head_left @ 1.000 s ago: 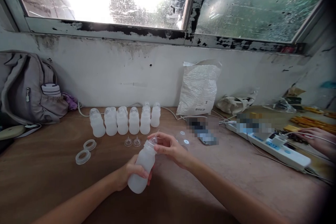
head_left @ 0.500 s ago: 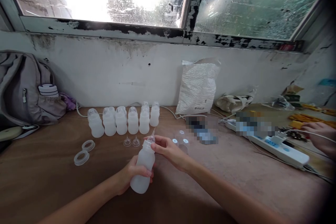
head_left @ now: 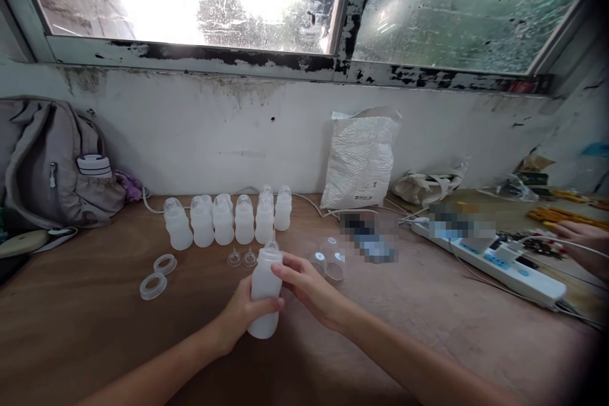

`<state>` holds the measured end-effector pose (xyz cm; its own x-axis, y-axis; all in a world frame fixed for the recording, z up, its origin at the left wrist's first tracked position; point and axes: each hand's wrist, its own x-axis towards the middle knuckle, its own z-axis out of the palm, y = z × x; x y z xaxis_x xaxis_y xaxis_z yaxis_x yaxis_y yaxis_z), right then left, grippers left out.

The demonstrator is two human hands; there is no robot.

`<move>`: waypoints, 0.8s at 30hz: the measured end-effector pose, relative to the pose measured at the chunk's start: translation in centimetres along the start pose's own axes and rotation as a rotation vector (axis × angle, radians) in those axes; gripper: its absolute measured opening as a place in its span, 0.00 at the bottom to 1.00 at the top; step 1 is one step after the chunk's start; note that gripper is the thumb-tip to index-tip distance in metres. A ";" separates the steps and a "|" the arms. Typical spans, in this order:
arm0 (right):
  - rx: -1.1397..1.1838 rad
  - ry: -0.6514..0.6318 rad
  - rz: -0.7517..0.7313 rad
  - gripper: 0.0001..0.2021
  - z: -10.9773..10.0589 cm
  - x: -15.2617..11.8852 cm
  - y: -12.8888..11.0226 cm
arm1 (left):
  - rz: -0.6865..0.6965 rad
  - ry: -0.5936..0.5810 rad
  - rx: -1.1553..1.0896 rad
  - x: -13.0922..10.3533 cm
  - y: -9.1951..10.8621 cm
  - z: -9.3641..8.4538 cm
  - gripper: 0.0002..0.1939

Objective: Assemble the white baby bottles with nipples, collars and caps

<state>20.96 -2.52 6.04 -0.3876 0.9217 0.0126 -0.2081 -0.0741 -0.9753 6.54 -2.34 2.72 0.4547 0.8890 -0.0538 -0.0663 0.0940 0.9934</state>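
Observation:
My left hand [head_left: 242, 314] is wrapped around the body of a frosted baby bottle [head_left: 264, 285], held nearly upright above the table. A clear nipple [head_left: 271, 245] stands at the top of this bottle. The thumb and fingers of my right hand [head_left: 309, 282] close on the bottle's neck from the right, just below the nipple. Behind the bottle, two loose clear nipples [head_left: 242, 257] rest on the table. Two translucent collar rings [head_left: 153, 286] lie to the left. Several clear caps [head_left: 334, 271] stand to the right of my right hand.
Several capped bottles [head_left: 202, 222] are lined up along the back. A silvery bag [head_left: 360, 162] leans on the wall. A blurred-out object [head_left: 370, 238], a power strip [head_left: 509, 266] and cables lie at right, near another person's hand [head_left: 583, 244]. A backpack [head_left: 52, 165] sits far left.
The bottle has turned more upright, and its top has shifted slightly left. My right hand's fingers have moved from the nipple down to the neck.

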 end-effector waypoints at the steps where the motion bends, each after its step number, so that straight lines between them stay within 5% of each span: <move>1: 0.029 -0.014 -0.015 0.14 -0.1 0.0 -0.1 | 0.012 0.023 -0.013 0.1 0.2 -0.2 0.15; 7: 0.144 0.112 -0.047 0.08 -1.1 0.4 -0.3 | 0.015 0.093 -0.020 0.2 0.4 -0.6 0.13; 12: 0.134 -0.018 -0.023 0.13 -0.6 0.2 -0.4 | 0.033 0.055 0.008 0.3 0.6 -0.4 0.14; 16: 0.145 0.054 -0.072 0.10 -0.9 0.3 -0.5 | 0.018 0.133 -0.034 0.3 0.9 -0.7 0.16; 18: 0.163 0.048 -0.064 0.11 -1.2 0.4 -0.6 | -0.012 0.075 -0.079 0.2 0.9 -0.8 0.14; 22: 0.130 -0.122 0.055 0.16 -1.2 0.2 -0.6 | -0.126 -0.244 -0.088 -0.3 0.4 -0.4 0.12; 24: 0.047 -0.097 0.057 0.11 -0.9 0.0 -0.4 | -0.094 -0.190 0.094 -0.4 0.0 0.0 0.09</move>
<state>21.84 -2.19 6.24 -0.4844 0.8747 -0.0189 -0.2245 -0.1451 -0.9636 6.30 -2.70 2.77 0.6142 0.7775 -0.1352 0.0635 0.1221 0.9905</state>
